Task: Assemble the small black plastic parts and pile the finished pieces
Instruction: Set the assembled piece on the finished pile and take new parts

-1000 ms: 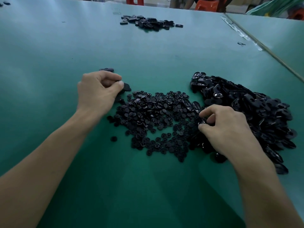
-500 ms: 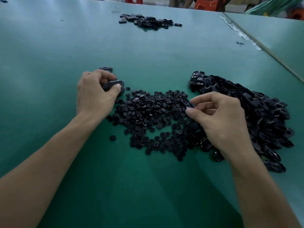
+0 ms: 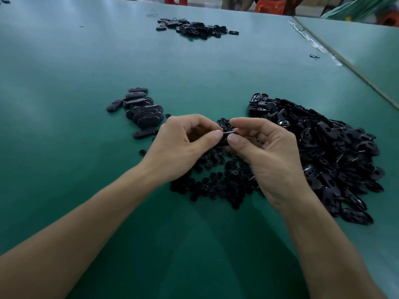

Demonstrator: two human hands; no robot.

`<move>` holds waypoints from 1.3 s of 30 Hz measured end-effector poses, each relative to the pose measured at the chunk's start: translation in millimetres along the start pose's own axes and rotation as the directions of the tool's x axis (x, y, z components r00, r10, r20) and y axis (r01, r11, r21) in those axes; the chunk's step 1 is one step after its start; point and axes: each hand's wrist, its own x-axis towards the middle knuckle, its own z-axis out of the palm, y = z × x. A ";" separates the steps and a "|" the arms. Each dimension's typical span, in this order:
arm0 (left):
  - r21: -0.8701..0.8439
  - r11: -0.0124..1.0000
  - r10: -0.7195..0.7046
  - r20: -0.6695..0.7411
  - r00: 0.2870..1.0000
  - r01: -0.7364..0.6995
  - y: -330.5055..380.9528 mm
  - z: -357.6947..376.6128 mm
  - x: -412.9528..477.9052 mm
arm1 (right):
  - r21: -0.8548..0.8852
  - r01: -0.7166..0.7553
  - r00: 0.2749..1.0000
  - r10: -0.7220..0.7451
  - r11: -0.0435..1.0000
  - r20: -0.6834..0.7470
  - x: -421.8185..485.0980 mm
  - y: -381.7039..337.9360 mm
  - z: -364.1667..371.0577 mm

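We see a black plastic part (image 3: 225,139) held just above the middle of the green table (image 3: 64,104), between the two hands. The left hand (image 3: 183,145) pinches its left end between thumb and curled forefinger. The right hand (image 3: 267,152) pinches its right end in the same manner, and the two thumb tips nearly meet over it. The fingers hide most of the part, so we cannot tell its full shape, nor whether it is one piece or two. Directly beneath the hands lies a flat heap of small round black pieces (image 3: 216,182), spread over the table and partly covered by the hands. To its right, meeting its edge, rises a larger heap of oval black shells (image 3: 336,152), several showing a hollow side. Beyond the left hand and to its left, a small pile of closed oval pieces (image 3: 142,113) lies in overlapping rows, near the round pieces. A lone round piece (image 3: 142,152) lies on the table just left of the left hand. Both forearms are bare and enter from the lower edge. Well apart, near the far side of the table, we note a second scatter of black parts (image 3: 194,29). At the right a pale strip (image 3: 336,59) runs diagonally along the seam with an adjoining green surface (image 3: 367,50), with a small dark object (image 3: 314,56) just beside it. An orange stool (image 3: 273,6) stands past the far edge.
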 end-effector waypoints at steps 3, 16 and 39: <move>-0.107 0.994 0.005 -0.002 1.000 -0.006 0.9 2.5 -1.1 | -0.086 0.004 0.999 -0.007 0.996 -0.033 -1.0 2.9 -0.1; -0.138 0.989 -0.034 0.069 0.997 0.043 -1.6 5.6 -5.8 | -0.230 0.107 0.989 -0.127 0.967 -0.071 -1.0 5.5 2.2; -0.232 0.972 -0.027 -0.254 0.967 -0.033 -0.6 0.8 -0.2 | -0.847 0.149 0.988 -0.106 0.511 0.111 -7.7 12.6 6.5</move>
